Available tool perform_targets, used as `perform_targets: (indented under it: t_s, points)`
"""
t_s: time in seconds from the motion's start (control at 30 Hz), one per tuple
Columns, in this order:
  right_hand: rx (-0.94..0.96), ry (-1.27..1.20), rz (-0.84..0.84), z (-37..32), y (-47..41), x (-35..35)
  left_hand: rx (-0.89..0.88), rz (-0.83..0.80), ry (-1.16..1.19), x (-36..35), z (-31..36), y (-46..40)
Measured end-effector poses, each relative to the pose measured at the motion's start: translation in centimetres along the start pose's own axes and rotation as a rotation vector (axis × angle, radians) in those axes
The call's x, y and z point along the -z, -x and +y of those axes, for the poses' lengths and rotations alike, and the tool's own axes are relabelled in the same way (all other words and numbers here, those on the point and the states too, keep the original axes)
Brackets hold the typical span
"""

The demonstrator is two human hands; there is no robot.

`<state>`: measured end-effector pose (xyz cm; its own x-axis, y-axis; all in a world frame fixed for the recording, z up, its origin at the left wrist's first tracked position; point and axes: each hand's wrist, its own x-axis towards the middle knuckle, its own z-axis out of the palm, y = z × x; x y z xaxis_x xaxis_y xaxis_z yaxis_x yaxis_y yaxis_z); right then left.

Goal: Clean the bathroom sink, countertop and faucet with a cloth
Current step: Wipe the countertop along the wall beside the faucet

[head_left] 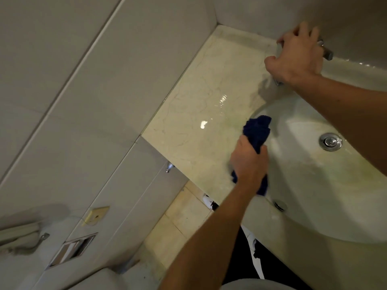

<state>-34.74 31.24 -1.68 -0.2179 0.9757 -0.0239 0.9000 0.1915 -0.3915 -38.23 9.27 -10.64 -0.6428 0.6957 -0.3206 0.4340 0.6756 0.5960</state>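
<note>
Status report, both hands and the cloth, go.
Left hand grips blue cloth at sink rim. Right hand on faucet. Countertop wet, nothing blocking.

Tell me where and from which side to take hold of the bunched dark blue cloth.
Grip the dark blue cloth at its free end, which sticks out above the left hand at the rim of the white sink. Come from the beige marble countertop side; the left hand already covers its middle.
</note>
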Motion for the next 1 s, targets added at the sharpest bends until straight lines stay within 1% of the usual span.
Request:
perform_targets:
  t_s: [0.07, 0.17, 0.23, 0.3, 0.37, 0.43, 0.5, 0.57, 0.63, 0.7, 0.77, 0.87, 0.93, 1.0]
  points:
    - [-0.002, -0.002, -0.006, 0.0, -0.1, 0.2, 0.040, -0.108, 0.105, -1.8, 1.4, 1.2]
    - [0.002, 0.000, -0.005, 0.1, -0.1, 0.1, -0.011, -0.176, 0.282, -1.6, 1.8, 1.8]
    - [-0.003, 0.014, -0.004, 0.1, -0.2, 0.0, -0.054, -0.150, 0.366, 1.1, 1.6, 0.6]
    - [-0.002, 0.018, -0.007, 0.0, -0.2, 0.1, -0.098, -0.054, 0.395, 5.2, 1.0, -1.9]
    - [-0.001, 0.011, -0.003, -0.1, -0.2, 0.2, -0.154, 0.048, 0.321, 9.9, 0.0, -5.5]
    - [0.000, 0.008, 0.011, 0.1, -0.3, 0.1, -0.212, 0.150, 0.149, 14.2, -1.1, -9.6]
    - [0.008, 0.005, 0.018, 0.2, -0.3, -0.2, -0.234, 0.236, -0.081, 17.3, -2.1, -14.0]
    - [0.015, 0.006, 0.016, 0.3, -0.5, -0.3, -0.198, 0.239, -0.270, 19.1, -3.0, -18.7]
    - [0.014, 0.009, 0.020, 0.4, -0.7, -0.5, -0.139, 0.177, -0.371, 19.2, -4.3, -23.1]
    - [0.021, 0.013, 0.029, 0.4, -0.8, -0.7, -0.115, 0.130, -0.391, 18.1, -5.4, -25.7]
    - [0.026, 0.016, 0.034, 0.4, -0.8, -0.8, -0.141, 0.152, -0.348, 16.2, -5.4, -25.7]
    - [0.029, 0.020, 0.036, 0.4, -0.8, -0.9, -0.216, 0.210, -0.303, 13.4, -4.6, -23.3]
    - [0.032, 0.020, 0.038, 0.4, -0.8, -1.0, -0.286, 0.175, -0.263, 11.5, -3.6, -21.1]
    - [0.032, 0.012, 0.038, 0.3, -0.8, -0.9, -0.304, 0.107, -0.214, 9.2, -2.3, -18.2]
